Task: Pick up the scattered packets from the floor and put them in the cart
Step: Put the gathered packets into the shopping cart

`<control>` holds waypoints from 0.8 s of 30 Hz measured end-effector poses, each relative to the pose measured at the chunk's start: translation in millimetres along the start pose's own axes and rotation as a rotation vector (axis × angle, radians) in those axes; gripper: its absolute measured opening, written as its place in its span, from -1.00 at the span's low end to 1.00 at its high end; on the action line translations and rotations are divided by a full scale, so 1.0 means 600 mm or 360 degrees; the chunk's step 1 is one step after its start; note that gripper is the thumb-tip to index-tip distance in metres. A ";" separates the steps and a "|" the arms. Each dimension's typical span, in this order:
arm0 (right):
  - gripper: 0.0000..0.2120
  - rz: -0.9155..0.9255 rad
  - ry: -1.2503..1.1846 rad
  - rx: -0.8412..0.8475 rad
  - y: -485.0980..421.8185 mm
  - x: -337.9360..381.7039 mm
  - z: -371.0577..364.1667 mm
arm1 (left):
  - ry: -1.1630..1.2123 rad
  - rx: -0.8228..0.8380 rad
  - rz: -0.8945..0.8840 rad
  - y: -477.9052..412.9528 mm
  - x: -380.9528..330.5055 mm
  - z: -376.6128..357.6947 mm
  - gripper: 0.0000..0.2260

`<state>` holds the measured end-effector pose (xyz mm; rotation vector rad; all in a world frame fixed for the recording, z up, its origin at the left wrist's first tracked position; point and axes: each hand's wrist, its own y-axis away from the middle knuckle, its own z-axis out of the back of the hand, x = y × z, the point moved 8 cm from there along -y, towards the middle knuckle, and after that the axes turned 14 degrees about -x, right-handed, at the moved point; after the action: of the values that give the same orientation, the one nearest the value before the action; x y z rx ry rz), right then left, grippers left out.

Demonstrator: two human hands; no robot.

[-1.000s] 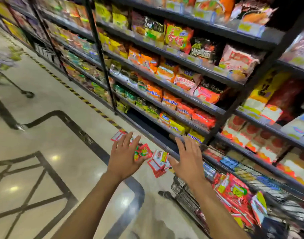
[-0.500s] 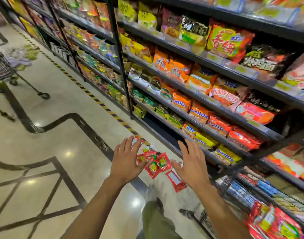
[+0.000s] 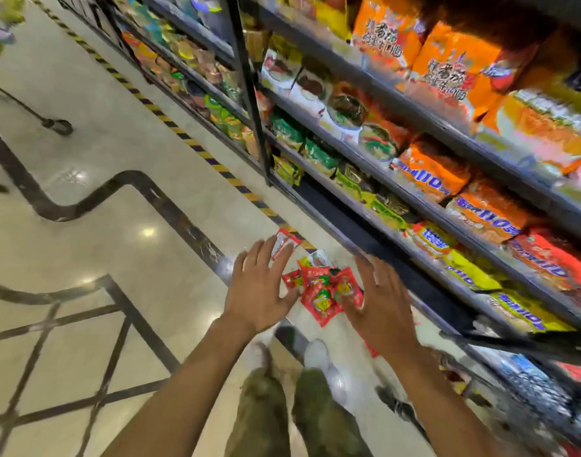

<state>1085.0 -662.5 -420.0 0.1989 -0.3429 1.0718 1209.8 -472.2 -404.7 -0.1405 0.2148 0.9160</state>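
Note:
Several small red packets lie in a loose heap on the glossy floor, just in front of the bottom shelf. One more red and white packet lies a little farther off, partly behind my left fingertips. My left hand reaches down on the left of the heap, fingers spread and empty. My right hand hovers on the heap's right side, fingers straight, holding nothing and covering part of a packet. The wire cart is at the lower right, blurred, with red packets inside.
Tall black shelves packed with snack bags run along the right. A yellow and black stripe marks the floor beside them. My feet in white shoes stand just short of the heap. Another cart's wheel is at far left.
I have stepped closer and the view has tilted down. Both hands have dropped nearer to the heap, still spread and empty. The cart has slid toward the lower right corner.

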 end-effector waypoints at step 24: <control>-0.21 -0.0122 -0.0018 0.0159 -0.106 -0.457 -1.151 | 0.0065 0.0353 -0.0236 -0.120 0.333 -1.256 -0.22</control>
<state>1145.1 -694.6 -1162.7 0.3051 -0.2897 1.0129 1291.7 -521.0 -1182.0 0.0299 0.3379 0.7369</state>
